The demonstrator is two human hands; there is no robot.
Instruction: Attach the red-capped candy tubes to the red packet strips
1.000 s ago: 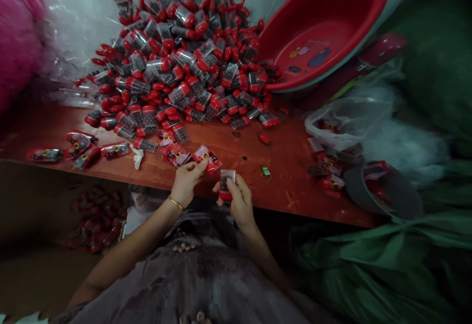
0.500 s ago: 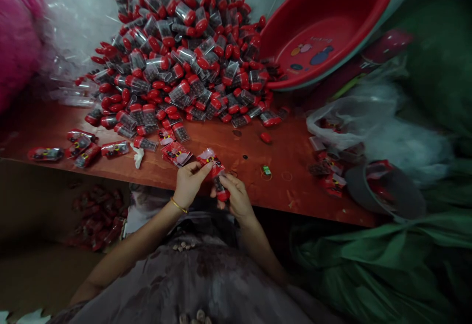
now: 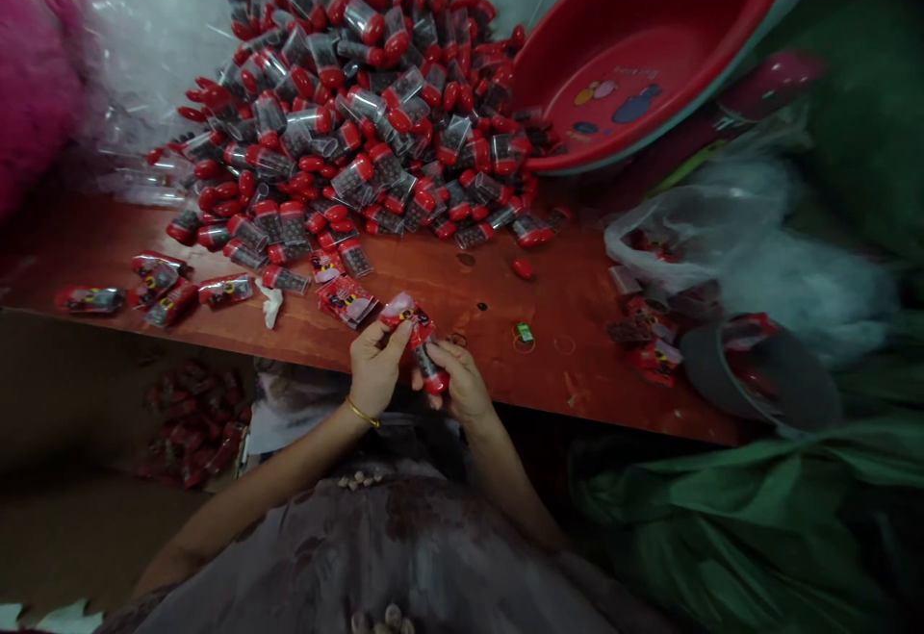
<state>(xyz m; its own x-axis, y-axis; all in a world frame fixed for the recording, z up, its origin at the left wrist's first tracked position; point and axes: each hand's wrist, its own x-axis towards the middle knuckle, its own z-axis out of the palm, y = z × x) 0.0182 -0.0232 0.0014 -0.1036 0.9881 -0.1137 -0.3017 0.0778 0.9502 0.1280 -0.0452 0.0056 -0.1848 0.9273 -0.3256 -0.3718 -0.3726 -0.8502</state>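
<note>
At 6 o'clock, by the table (image 3: 577,326) edge: gripping red wrapper (image 3: 402,311) with left hand (image 3: 375,365), pinching red-capped box (image 3: 431,374) with right hand (image 3: 463,386), seemingly partway inside. Done, by judgement: only few wrapped packets (image 3: 166,290) at 9 o'clock. Left: huge pile (image 3: 375,105) at 12 o'clock.

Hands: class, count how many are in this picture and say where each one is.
2. The left hand is at the front edge of the table, pinching a red wrapper; the right hand, beside it, holds a red-capped container. No others show.
</note>
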